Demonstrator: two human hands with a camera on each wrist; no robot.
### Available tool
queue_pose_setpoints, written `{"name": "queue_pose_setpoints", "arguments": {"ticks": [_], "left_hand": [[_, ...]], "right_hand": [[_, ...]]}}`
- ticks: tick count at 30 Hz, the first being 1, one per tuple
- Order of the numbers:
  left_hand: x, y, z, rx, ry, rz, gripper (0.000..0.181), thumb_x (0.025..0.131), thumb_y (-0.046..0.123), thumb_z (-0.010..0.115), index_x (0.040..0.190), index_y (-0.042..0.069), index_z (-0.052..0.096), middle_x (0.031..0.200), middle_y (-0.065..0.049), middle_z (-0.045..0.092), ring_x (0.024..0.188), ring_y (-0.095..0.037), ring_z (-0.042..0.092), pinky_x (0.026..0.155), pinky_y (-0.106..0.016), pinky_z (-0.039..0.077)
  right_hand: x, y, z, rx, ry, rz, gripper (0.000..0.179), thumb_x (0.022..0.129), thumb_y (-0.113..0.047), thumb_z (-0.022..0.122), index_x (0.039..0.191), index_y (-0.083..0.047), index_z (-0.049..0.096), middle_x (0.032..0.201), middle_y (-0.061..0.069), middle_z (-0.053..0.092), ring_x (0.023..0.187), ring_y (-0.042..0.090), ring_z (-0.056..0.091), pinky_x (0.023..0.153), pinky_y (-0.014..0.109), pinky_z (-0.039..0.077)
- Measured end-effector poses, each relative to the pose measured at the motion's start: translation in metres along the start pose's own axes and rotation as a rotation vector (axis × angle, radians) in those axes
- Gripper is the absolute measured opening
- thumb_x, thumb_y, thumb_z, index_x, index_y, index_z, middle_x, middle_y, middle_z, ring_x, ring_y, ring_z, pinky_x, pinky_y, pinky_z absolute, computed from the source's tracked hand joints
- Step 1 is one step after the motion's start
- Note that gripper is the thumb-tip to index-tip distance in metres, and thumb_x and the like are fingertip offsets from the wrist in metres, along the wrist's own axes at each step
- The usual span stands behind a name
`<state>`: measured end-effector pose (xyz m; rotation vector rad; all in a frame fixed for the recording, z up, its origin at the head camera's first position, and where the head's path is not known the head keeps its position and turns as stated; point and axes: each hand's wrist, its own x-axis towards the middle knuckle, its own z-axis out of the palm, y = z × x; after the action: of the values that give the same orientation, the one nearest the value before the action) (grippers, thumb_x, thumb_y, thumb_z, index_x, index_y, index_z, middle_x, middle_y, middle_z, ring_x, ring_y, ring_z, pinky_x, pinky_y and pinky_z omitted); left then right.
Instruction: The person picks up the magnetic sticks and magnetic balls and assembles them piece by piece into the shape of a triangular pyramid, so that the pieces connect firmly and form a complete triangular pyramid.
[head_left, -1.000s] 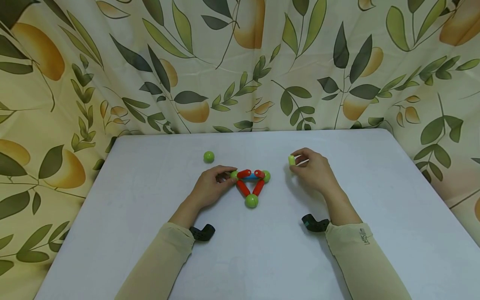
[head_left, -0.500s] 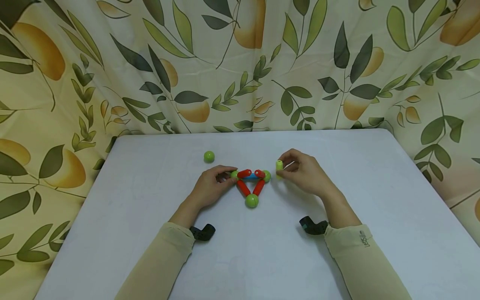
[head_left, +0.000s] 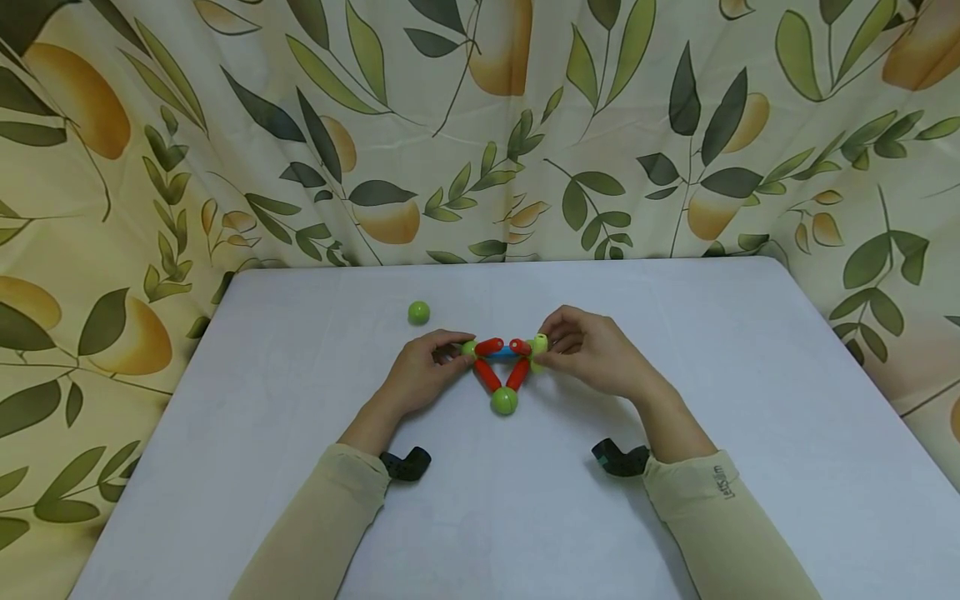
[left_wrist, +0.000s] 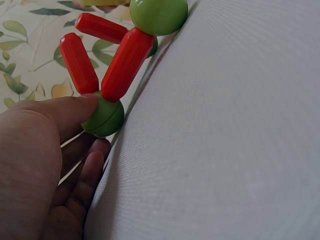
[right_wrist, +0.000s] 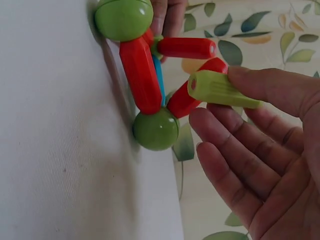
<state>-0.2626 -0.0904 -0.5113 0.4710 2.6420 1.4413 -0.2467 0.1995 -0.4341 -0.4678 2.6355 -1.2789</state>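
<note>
A triangle of green balls and magnetic rods lies mid-table. Two red rods [head_left: 486, 376] meet at its front ball [head_left: 504, 401], and a blue rod [head_left: 501, 352] forms the back side. Two more red rods [right_wrist: 186, 48] slant upward from the back balls. My left hand [head_left: 422, 375] pinches the left ball [left_wrist: 106, 119] between thumb and fingers. Between thumb and fingertips, my right hand [head_left: 600, 354] holds a yellow-green rod [right_wrist: 216, 88] beside the right ball [right_wrist: 156, 129]. In the right wrist view, a gap separates that rod's end from the ball.
A loose green ball [head_left: 418, 312] sits behind the left hand on the white table [head_left: 480, 517]. A leaf-and-fruit patterned curtain [head_left: 480, 167] hangs behind the table and along its sides. Black wrist devices [head_left: 407, 465] are worn at both cuffs.
My right hand has moved left with the yellow-green rod, up to the right ball of the triangle, and the rod has turned more upright. The left hand and the triangle stay in place.
</note>
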Motion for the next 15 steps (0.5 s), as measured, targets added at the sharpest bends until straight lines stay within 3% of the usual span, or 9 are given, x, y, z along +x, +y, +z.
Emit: {"name": "queue_pose_setpoints", "arguments": {"ticks": [8,15], "left_hand": [[0.000,-0.001,0.000,0.000,-0.001,0.006,0.032,0.098,0.033,0.073,0.129,0.027,0.071,0.109,0.006,0.071,0.093,-0.014,0.064,0.084,-0.033,0.055],[0.000,0.001,0.000,-0.005,0.001,-0.011,0.033,0.098,0.034,0.073,0.130,0.029,0.071,0.112,0.008,0.071,0.092,-0.013,0.064,0.082,-0.032,0.054]], "right_hand": [[-0.002,-0.009,0.008,0.000,-0.054,-0.089,0.029,0.086,-0.020,0.086,0.107,-0.016,0.067,0.094,0.000,0.073,0.089,0.017,0.068,0.084,0.032,0.057],[-0.002,-0.015,0.018,0.013,-0.087,-0.112,0.030,0.083,-0.021,0.089,0.105,-0.018,0.068,0.091,-0.004,0.075,0.087,0.015,0.070,0.084,0.035,0.058]]}}
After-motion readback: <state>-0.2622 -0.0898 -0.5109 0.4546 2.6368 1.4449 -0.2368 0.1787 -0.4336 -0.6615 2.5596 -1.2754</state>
